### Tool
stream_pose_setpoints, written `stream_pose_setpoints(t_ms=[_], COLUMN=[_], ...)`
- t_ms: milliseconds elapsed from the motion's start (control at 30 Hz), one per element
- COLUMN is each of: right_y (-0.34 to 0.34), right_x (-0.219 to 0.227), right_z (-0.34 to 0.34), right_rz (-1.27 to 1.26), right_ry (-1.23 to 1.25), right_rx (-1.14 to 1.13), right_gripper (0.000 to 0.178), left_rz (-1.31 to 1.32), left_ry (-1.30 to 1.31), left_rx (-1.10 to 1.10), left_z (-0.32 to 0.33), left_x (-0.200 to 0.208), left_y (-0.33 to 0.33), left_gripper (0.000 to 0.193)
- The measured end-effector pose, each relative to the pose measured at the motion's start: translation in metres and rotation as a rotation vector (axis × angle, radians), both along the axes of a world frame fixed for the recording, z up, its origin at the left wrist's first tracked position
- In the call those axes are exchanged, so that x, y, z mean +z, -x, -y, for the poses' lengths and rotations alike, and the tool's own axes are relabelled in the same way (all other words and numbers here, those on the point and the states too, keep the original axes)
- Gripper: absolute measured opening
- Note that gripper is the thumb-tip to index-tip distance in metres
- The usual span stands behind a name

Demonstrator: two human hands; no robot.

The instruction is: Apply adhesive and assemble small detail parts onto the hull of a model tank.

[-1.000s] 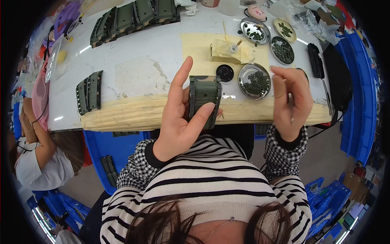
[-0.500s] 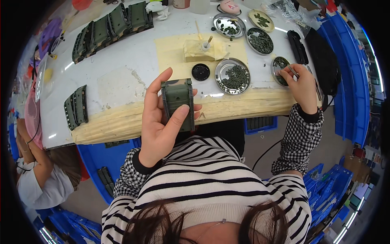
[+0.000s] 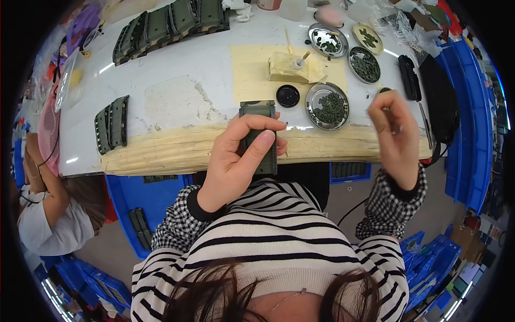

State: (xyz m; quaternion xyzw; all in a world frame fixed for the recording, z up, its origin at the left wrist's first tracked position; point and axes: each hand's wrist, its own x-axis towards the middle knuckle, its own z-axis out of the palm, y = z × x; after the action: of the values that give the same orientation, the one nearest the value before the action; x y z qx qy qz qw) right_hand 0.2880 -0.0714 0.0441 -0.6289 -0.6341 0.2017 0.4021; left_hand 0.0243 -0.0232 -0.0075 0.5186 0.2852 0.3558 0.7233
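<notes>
One camouflaged green part (image 3: 257, 109), clamped in the fingers of the left hand (image 3: 229, 161), points lengthwise out over the near edge of the worktop (image 3: 179, 67), and there's the right hand (image 3: 399, 137), well to its right, curled fingers too blurred to tell if they meet!

Looks like matt plastic in the green camouflage piece (image 3: 256, 107), finely ridged along one side. Gleams like smooth polished metal on the round dish (image 3: 315, 94); duller and rougher in the small green parts (image 3: 331, 110) inside. Glossy across the white bench (image 3: 182, 61), but papery, wrinkled and matt along the cream edge covering (image 3: 171, 147). Soft knit cloth in the striped sweater (image 3: 257, 228), smooth plastic in the blue bin (image 3: 124, 189).
</notes>
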Motion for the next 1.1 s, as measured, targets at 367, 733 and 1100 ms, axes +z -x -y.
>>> stream_pose_setpoints(t_ms=[367,733,1100], right_y=[0.101,0.089,0.1], right_x=[-0.033,-0.013,-0.017], right_z=[-0.028,-0.026,-0.043], right_rz=[0.061,0.064,0.176], right_ry=[-0.334,-0.251,-0.423], right_rx=[0.246,0.231,0.225], right_gripper=[0.022,0.022,0.024], left_rz=[0.032,-0.128,-0.414], left_ry=[-0.042,-0.309,-0.604], left_rx=[0.104,0.1,0.17], left_z=[-0.005,-0.007,0.002], left_x=[0.002,-0.006,0.008], left_y=[0.001,0.005,0.005], left_gripper=[0.018,0.018,0.073])
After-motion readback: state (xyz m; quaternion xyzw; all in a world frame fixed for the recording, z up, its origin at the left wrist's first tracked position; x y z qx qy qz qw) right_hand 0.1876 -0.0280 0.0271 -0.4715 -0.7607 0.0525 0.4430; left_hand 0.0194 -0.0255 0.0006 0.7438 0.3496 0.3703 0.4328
